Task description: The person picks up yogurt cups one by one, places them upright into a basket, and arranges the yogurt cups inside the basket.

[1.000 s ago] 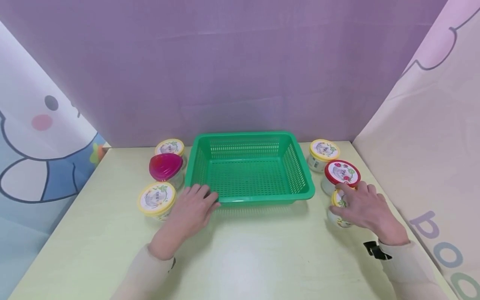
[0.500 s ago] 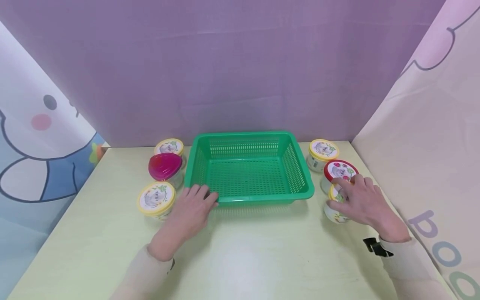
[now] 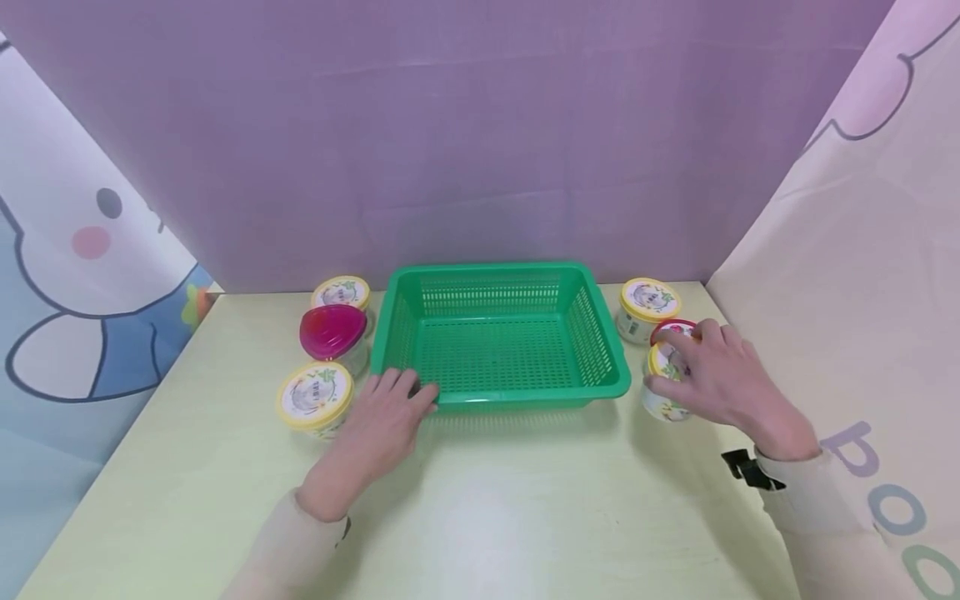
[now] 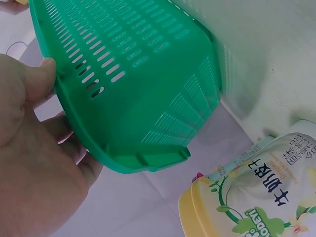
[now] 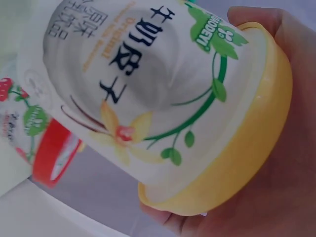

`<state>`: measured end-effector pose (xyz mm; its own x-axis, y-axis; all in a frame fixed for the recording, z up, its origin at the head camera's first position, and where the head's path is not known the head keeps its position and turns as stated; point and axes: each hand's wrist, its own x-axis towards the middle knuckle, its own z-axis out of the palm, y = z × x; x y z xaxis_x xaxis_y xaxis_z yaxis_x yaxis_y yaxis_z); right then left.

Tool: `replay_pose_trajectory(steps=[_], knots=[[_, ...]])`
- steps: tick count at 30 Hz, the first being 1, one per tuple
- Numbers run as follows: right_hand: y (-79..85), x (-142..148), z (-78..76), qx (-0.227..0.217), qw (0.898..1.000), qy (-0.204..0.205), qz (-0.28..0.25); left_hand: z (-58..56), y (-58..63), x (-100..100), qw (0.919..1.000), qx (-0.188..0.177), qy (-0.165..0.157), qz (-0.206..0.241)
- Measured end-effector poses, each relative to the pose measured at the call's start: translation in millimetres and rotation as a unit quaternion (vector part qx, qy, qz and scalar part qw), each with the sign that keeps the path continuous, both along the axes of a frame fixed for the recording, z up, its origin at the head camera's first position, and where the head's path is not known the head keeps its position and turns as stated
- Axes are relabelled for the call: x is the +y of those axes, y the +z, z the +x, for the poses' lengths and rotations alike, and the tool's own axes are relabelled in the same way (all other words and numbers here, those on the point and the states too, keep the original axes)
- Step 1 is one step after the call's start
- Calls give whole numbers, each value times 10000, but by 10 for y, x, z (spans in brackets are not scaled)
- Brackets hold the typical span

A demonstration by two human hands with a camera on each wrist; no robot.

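Note:
My left hand (image 3: 382, 425) holds the near left corner of a green slotted plastic basket (image 3: 525, 396). In the left wrist view the thumb lies on one side of its rim and the fingers on the other. On the right, my right hand (image 3: 723, 379) grips a white tub (image 3: 663, 406) printed with yellow flowers around its yellow lid (image 5: 252, 143). This tub overlaps a red-lidded tub (image 3: 671, 328) just behind it, hiding most of that one. Nothing lies in the basket.
Behind the red-lidded tub stands another yellow-lidded tub (image 3: 648, 302). Left of the basket are a yellow-lidded tub (image 3: 341, 292) at the back, a magenta-lidded container (image 3: 333, 332), and a nearer yellow-lidded tub (image 3: 315, 396). Purple cloth (image 3: 480, 167) rises behind the pale table (image 3: 487, 517).
My right hand has moved the yellow-lidded tub forward and slightly left, so it now covers more of the red-lidded one. The left hand and basket have stayed put.

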<state>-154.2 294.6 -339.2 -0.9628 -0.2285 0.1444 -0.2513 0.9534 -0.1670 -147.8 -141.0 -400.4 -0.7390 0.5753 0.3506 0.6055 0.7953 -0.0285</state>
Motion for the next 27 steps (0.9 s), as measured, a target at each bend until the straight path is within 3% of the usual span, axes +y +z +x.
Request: replay_pose_trajectory(steps=[10, 17, 27], knots=[[238, -147, -96, 403, 9988, 254, 122, -5, -8, -2, 10000, 23, 7, -13], [385, -220, -148, 359, 9982, 297, 369, -4, -10, 17, 10000, 31, -9, 13], [530, -383, -245, 445, 9977, 445, 238, 10, 12, 11, 9999, -128, 90, 19]])
